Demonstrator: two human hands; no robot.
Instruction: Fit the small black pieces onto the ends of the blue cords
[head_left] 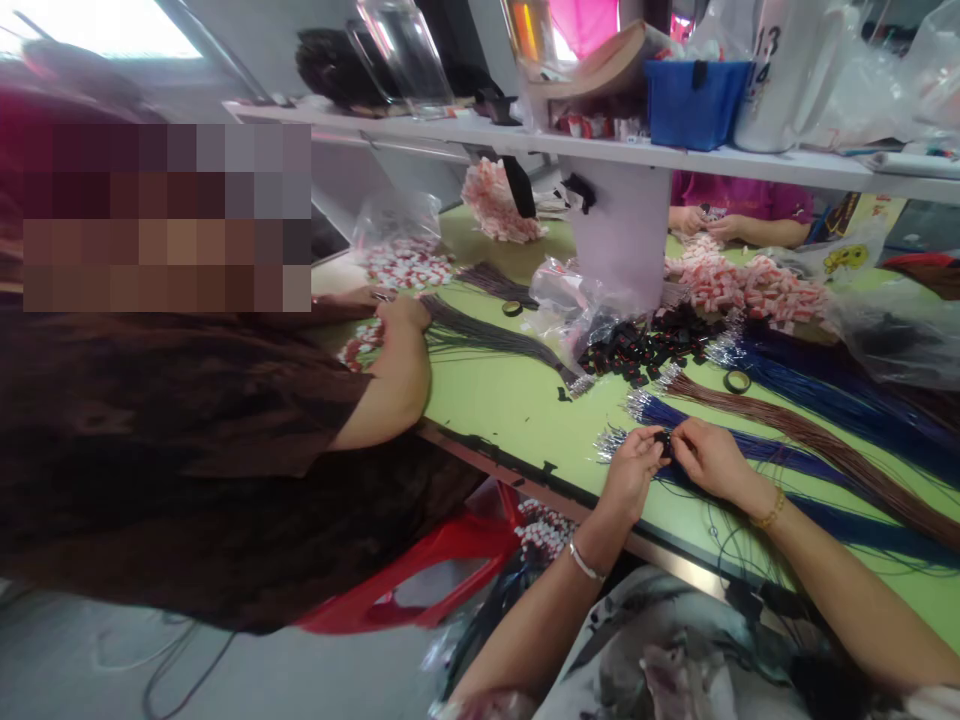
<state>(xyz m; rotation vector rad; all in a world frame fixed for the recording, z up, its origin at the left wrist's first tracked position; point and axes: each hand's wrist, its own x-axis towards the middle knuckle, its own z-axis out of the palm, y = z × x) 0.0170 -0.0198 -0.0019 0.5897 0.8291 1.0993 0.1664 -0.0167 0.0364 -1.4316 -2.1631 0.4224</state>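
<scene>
Near the front edge of the green table, my left hand [632, 468] pinches a small black piece [663, 443]. My right hand [709, 458] meets it from the other side, fingertips closed on the same piece. Its exact kind is too small to make out. Under and behind my hands lie bundles of blue cords [720, 430] with silvery metal ends [611, 443]. A brown cord bundle [795, 420] runs off to the right. Just beyond is a heap of similar small black pieces [649, 348]. Some thin dark cords [720, 545] hang over the table edge below my right wrist.
At left a co-worker [225, 430] reaches over grey cords [495, 335]; another person's hands [712, 222] work across the table. Orange-and-white pieces [750, 285] lie piled behind. A shelf [465, 130] carries a blue basket [697, 105]. A red stool [420, 570] stands below.
</scene>
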